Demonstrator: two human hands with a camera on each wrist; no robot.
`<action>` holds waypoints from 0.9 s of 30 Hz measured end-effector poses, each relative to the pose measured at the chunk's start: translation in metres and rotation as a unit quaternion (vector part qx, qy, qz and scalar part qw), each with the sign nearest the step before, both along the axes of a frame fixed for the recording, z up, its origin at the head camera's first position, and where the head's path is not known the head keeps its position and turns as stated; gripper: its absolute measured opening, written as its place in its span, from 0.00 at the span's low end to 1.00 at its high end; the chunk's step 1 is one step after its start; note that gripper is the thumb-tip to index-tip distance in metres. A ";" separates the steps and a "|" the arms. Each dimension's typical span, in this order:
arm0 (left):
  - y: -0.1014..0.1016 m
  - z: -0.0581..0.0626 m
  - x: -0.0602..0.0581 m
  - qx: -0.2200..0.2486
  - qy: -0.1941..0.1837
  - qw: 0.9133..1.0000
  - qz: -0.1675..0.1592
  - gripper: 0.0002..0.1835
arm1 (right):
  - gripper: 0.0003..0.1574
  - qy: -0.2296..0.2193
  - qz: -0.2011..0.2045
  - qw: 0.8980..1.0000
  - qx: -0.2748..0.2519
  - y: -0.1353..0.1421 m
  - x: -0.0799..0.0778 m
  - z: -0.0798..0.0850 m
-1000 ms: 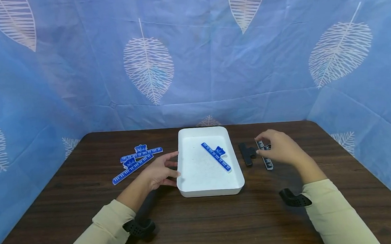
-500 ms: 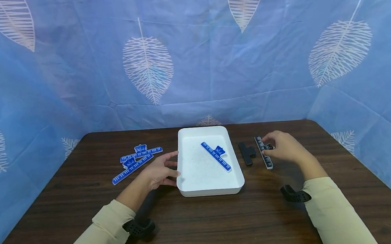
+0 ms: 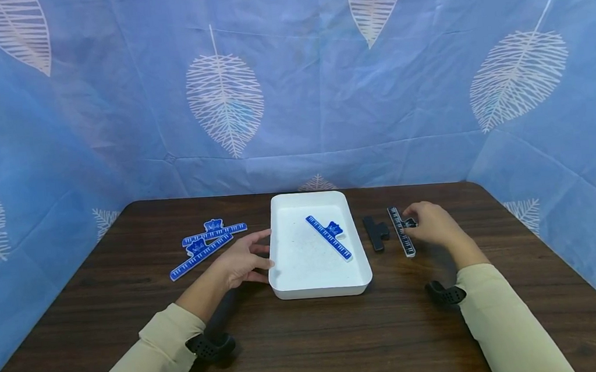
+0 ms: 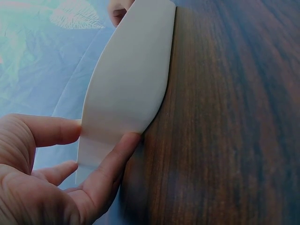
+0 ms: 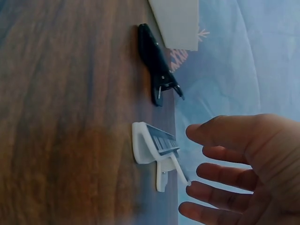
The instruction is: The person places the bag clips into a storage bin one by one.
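My left hand [image 3: 243, 263] touches the left side of a white tray [image 3: 295, 279] with fingertips and thumb, fingers spread. In the left wrist view, the fingertips meet the tray's outer wall [image 4: 126, 79]. A blue clip with a piano-key strip [image 3: 328, 239] lies inside the tray. To the right of the tray, my right hand [image 3: 435, 225] is held at the handle of a black-and-white piano-key clip [image 3: 402, 239]. The right wrist view shows relaxed fingers [image 5: 225, 176] apart from each other, close beside that clip's handle [image 5: 180, 171], holding nothing.
Between the tray and the piano-key clip lies a plain black clip [image 3: 375, 235]. Two blue piano-key clips [image 3: 215, 234] lie on the left, one partly overlapping the other. Behind the dark wooden table [image 3: 311, 348] hangs a blue leaf-patterned cloth [image 3: 291, 93].
My right hand has moved slightly right, uncovering more of the black-and-white clip, which still lies on the table. The left hand and the tray stay in place.
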State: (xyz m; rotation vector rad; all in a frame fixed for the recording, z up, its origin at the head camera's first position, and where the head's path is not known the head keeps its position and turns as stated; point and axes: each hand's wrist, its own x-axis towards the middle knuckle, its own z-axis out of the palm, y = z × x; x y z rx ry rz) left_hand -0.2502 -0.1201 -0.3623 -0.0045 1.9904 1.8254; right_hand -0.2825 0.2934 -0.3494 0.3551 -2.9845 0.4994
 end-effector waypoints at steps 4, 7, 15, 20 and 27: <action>0.000 0.001 0.000 0.003 -0.002 1.000 0.000 0.44 | 0.26 -0.016 -0.011 1.000 0.012 -0.002 -0.004 -0.001; 0.000 0.000 0.000 0.003 -0.003 1.000 0.000 0.44 | 0.29 -0.041 -0.027 0.999 0.024 -0.004 -0.006 -0.001; -0.001 -0.001 -0.002 0.000 -0.005 1.000 0.002 0.45 | 0.37 -0.097 -0.061 0.993 0.041 -0.014 -0.012 -0.001; 0.000 -0.002 -0.002 -0.001 -0.005 1.000 0.004 0.44 | 0.35 -0.100 -0.061 0.991 0.057 -0.018 -0.015 -0.002; 0.000 -0.002 -0.002 0.002 -0.005 1.000 0.004 0.44 | 0.31 -0.092 -0.063 0.992 0.066 -0.019 -0.013 -0.002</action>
